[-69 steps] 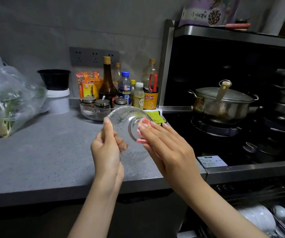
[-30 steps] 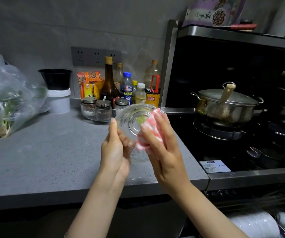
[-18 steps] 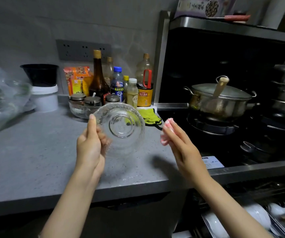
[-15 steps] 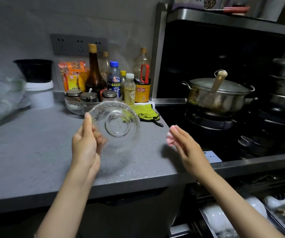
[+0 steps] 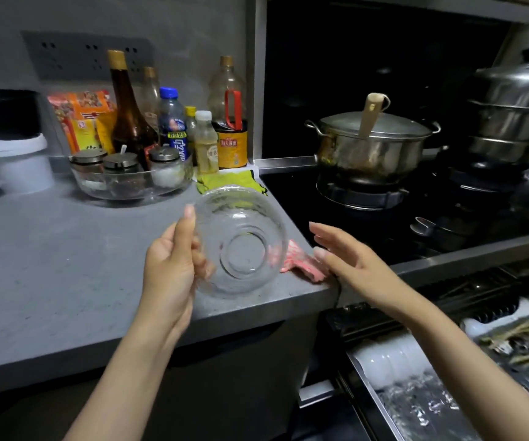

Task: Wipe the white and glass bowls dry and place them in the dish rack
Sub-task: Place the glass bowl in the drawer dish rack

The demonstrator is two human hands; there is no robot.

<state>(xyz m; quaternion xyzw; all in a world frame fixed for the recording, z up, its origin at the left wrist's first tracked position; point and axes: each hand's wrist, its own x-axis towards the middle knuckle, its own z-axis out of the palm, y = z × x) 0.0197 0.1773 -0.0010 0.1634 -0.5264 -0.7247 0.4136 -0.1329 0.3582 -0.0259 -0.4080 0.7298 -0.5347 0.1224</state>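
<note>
A home kitchen: pot (image 5: 372,144) on a gas stove (image 5: 362,198) (condiment bottles (image 5: 174,122) nearby).

Relative to the lidded steel pot (image 5: 372,144) on the stove, everything is counted. One clear glass bowl (image 5: 241,240) is seen left of and below that pot, held in one of two bare hands: the left hand (image 5: 171,265) and the right hand (image 5: 349,265). One pink cloth (image 5: 301,264) is found below the pot on the counter edge. Six bottles are counted to its left, the tallest being a brown bottle (image 5: 128,113). Three lidded jars (image 5: 121,163) are counted in one glass dish (image 5: 129,186) farther left. One tall steamer (image 5: 518,109) is counted to the pot's right.
</note>
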